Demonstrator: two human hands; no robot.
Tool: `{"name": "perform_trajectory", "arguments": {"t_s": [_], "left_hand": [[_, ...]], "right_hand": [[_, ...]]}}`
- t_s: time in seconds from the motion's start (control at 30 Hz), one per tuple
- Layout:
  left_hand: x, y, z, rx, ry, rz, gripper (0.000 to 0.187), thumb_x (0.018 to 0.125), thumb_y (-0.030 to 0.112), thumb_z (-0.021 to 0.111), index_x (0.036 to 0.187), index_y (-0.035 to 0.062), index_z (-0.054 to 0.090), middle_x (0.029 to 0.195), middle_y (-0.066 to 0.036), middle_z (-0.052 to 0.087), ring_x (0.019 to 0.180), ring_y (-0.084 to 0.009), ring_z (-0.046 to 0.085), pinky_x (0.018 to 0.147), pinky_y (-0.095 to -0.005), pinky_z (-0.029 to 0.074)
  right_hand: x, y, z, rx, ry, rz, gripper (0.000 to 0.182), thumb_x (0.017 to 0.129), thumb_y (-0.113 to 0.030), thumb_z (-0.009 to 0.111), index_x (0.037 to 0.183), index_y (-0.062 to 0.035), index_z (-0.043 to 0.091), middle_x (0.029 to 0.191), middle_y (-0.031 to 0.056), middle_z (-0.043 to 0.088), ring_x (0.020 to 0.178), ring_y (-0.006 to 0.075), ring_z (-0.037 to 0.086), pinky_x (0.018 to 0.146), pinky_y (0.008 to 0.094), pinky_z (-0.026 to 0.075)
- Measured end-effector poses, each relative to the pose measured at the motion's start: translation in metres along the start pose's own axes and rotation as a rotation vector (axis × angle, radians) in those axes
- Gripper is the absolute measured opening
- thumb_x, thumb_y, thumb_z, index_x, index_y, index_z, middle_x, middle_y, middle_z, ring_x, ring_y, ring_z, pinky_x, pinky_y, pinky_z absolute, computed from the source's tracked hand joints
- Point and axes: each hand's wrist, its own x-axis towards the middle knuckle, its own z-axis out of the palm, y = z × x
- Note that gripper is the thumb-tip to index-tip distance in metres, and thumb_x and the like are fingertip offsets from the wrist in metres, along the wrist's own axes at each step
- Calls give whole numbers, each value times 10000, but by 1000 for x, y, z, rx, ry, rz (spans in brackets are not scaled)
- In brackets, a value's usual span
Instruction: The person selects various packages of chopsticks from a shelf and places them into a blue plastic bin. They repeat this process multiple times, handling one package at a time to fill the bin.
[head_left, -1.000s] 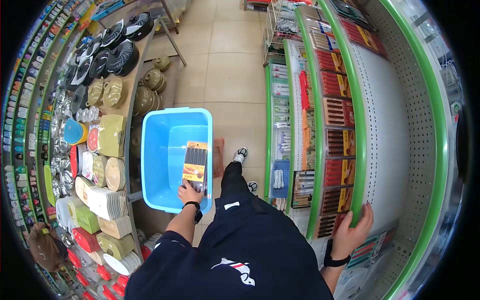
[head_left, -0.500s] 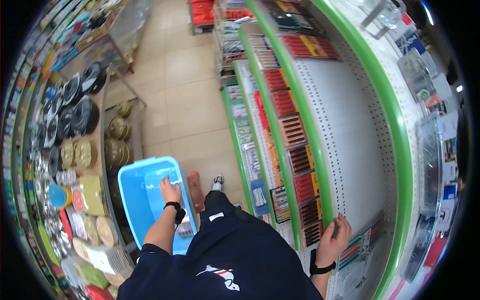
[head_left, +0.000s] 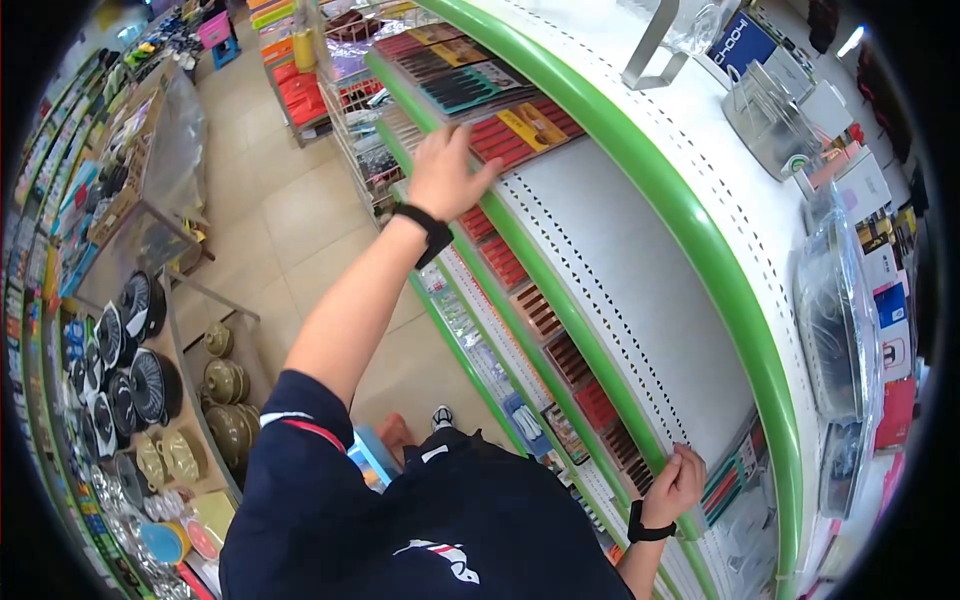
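Your left hand (head_left: 443,172) reaches a red-and-yellow chopstick pack (head_left: 520,130), lying flat on the white shelf (head_left: 640,290). Your right hand (head_left: 676,486) grips the shelf's green edge (head_left: 600,350).

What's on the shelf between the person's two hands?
In the head view, bare white shelf runs from the left hand, by red-and-yellow packs, to the right hand gripping the green edge.

I see a tiled floor (head_left: 290,215) running down the aisle. On the far side stands a table of dark round pans (head_left: 135,370) and olive-green lidded pots (head_left: 225,385) (stacked close, some touching). Below them a corner of a blue tub (head_left: 365,460) shows. High on the near shelving sit clear plastic boxes (head_left: 840,330) and a boxed item with blue lettering (head_left: 745,45). Red goods (head_left: 300,95) fill a distant rack.
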Motion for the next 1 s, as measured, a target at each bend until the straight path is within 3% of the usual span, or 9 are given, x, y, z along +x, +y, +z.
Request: {"name": "perform_trajectory", "arguments": {"t_s": [0.13, 0.17, 0.27, 0.4, 0.6, 1.0], "left_hand": [[53, 17, 15, 267, -335, -73, 1061, 784, 676, 780, 1558, 19, 471, 1418, -266, 604, 1342, -420, 552, 1147, -512, 422], [59, 12, 28, 316, -397, -128, 1243, 694, 777, 788, 1614, 34, 406, 1443, -277, 590, 1378, -437, 523, 1184, -533, 379], [67, 23, 28, 381, -497, -174, 1283, 663, 781, 807, 1624, 37, 396, 1437, -294, 581, 1382, -454, 513, 1183, -531, 375], [75, 26, 42, 369, -567, -178, 1178, 653, 745, 832, 1525, 27, 498, 1422, -298, 569, 1368, -454, 515, 1185, -522, 373], [68, 38, 46, 242, -294, -149, 909, 696, 560, 820, 1386, 17, 585, 1301, -261, 604, 1302, -431, 534, 1172, -569, 343], [-4, 77, -5, 248, -19, 6, 849, 701, 440, 873, 1390, 33, 589, 1239, -248, 609, 1239, -435, 545, 1138, -535, 380]], "right_hand": [[-4, 6, 6, -14, 39, -12, 91, 904, 19, 607, 918, 44, 694, 957, 180, 741, 890, 375, 691, 828, 455, 536], [-3, 7, 8, -26, 51, -15, 90, 903, 18, 608, 915, 43, 694, 947, 181, 740, 878, 375, 692, 819, 455, 538], [-2, 6, 11, -52, 78, -33, 84, 898, 13, 611, 904, 41, 690, 928, 180, 737, 854, 377, 692, 800, 456, 538], [-2, 3, 12, -68, 84, -25, 82, 893, 8, 613, 897, 38, 690, 914, 177, 731, 846, 377, 692, 783, 459, 537], [0, 4, 13, -63, 107, -66, 69, 889, 0, 615, 862, 27, 673, 907, 165, 727, 838, 369, 696, 765, 455, 538], [-3, 9, 7, -30, 39, -122, 37, 869, -29, 645, 854, -3, 623, 999, 155, 733, 902, 383, 689, 783, 486, 547]]}}
